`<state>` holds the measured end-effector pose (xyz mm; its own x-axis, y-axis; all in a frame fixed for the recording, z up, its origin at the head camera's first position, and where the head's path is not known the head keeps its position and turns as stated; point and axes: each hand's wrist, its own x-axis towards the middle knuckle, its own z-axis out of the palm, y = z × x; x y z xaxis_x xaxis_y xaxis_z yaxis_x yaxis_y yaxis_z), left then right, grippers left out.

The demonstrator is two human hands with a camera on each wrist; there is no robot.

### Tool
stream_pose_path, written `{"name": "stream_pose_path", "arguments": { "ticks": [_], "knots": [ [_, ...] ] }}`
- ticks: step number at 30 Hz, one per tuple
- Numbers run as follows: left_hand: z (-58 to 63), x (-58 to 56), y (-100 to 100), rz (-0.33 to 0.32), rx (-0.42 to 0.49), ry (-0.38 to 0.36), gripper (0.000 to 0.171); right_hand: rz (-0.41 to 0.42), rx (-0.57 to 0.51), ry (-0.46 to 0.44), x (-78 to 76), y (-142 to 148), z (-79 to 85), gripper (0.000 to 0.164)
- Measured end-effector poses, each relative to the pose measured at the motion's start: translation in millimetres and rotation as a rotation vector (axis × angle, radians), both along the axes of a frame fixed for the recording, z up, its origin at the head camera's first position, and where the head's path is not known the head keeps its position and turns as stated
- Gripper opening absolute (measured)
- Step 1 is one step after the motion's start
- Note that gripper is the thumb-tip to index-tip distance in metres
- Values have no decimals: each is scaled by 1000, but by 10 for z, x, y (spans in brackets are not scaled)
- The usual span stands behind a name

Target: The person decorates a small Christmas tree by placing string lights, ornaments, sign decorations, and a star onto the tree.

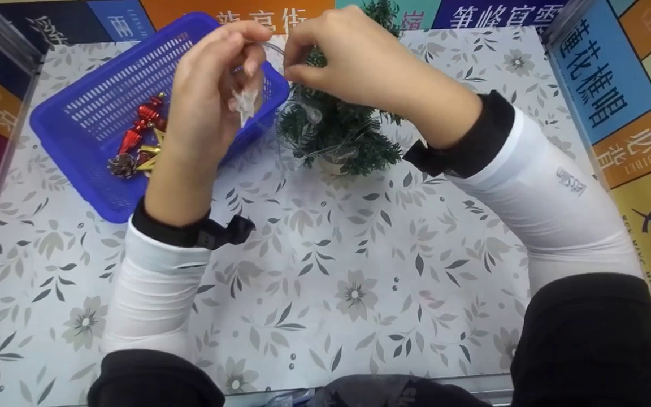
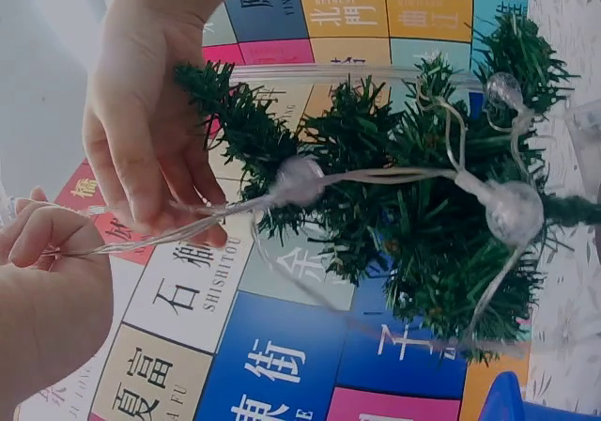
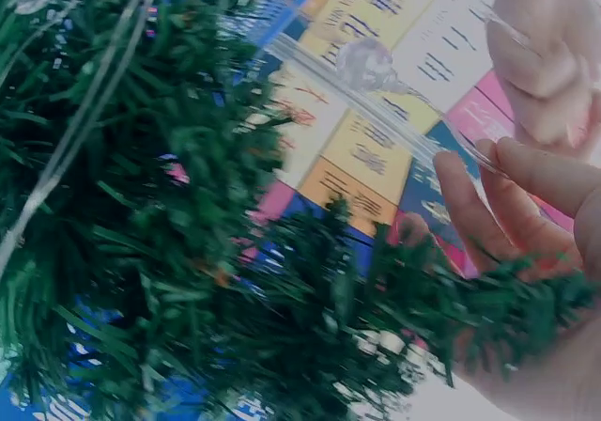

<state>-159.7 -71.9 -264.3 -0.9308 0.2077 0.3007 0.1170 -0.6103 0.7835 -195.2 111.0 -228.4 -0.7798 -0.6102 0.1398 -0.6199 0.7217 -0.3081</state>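
Well, a blue basket [image 1: 74, 152] is sitting toward the left on the flower-patterned table [image 1: 393, 237], with red ornaments [image 1: 144, 117], a pinecone [image 1: 122, 165] and a gold star [image 1: 150, 160] lying inside it. Just to the right, partly covering the basket, the left hand [image 1: 205, 85] is curling its fingers and pinching a clear light string [image 2: 394, 173]; the grip is looking closed, with the thin wire between the fingers. A clear star [image 1: 245, 103] is showing in front of that palm, though whether the fingers are touching it, I cannot tell. The wire is stretching across the short gap to the right hand [image 1: 351, 55], whose thumb and index finger are also closing on it. Below and behind the right hand, a small green tree [image 1: 342, 121] is standing on a pale base [image 1: 334, 165], beside the basket. The string is running from both hands to the tree, where round clear bulbs [image 2: 514, 212] are resting among the branches. Farther right, a white sleeve [image 1: 563, 198] is covering the right forearm, and lettered panels [image 1: 591, 79] are lining the table's edge.
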Motion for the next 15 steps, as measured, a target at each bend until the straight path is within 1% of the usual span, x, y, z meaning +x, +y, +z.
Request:
{"name": "stream_pose_path", "arguments": {
  "ticks": [4, 7, 9, 11, 13, 15],
  "knots": [
    [-40, 16, -60, 62, -30, 2, 34, 5, -66, -15, 46, 89, 0, 23],
    [-76, 30, -71, 122, -98, 28, 33, 24, -134, -25, 148, 151, -7, 21],
    [-109, 56, -71, 158, -169, 46, 30, 37, -168, -23, 240, 180, -20, 20],
    [-141, 87, -75, 192, -259, 63, 28, 67, -200, -4, 340, 205, -40, 18],
    [-168, 113, -81, 204, -331, 75, 26, 90, -240, 0, 438, 221, -53, 17],
    [-187, 127, -89, 209, -394, 94, 24, 114, -283, -15, 527, 231, -57, 16]
  ]
}}
